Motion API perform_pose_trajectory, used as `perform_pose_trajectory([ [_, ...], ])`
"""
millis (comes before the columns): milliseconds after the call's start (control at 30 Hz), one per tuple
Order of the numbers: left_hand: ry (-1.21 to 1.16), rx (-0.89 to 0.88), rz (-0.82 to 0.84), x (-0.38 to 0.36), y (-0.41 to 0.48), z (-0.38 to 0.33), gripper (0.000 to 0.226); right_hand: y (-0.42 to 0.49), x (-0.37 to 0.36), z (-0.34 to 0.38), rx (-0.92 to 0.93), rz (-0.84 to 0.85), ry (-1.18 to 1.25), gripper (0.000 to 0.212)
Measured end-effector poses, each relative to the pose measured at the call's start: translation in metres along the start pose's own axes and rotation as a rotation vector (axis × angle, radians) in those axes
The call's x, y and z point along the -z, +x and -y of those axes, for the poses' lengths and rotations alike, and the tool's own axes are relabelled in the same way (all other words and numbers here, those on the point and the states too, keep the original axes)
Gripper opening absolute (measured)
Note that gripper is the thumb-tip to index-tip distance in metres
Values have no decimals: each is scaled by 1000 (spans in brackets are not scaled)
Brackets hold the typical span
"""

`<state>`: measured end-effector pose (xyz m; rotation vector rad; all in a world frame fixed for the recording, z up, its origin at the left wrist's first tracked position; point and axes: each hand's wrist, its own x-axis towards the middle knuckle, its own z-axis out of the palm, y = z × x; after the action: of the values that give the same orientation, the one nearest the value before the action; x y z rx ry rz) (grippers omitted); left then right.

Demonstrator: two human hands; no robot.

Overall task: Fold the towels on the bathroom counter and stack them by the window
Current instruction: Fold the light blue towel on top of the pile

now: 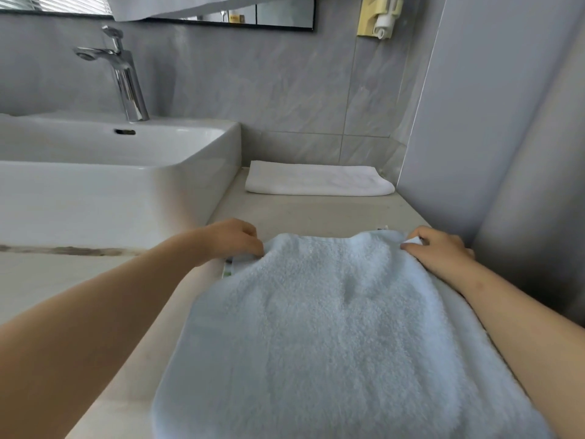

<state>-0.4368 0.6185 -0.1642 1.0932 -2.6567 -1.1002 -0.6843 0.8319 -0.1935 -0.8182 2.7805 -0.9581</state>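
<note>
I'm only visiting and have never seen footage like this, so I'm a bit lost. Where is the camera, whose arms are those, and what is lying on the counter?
There is no machine here. A person wears one wide-angle camera on the head, looking forward and down, so the two bare arms reaching in are that person's own. The left hand and the right hand each grip a far corner of a light blue towel, which lies spread over the pale counter. Further back on the counter lies a white towel, already folded. To the left stands a white sink with a chrome faucet behind it.
</note>
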Motion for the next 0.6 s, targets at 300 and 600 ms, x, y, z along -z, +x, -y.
perform_pose_trajectory([
  [300, 150, -140, -116, -10, 3, 0, 22, -5, -2, -5, 145, -29, 207, 11],
  [600, -383, -217, -277, -5, -26, 29, 17, -39, 7, -6, 162, -41, 633, 12],
])
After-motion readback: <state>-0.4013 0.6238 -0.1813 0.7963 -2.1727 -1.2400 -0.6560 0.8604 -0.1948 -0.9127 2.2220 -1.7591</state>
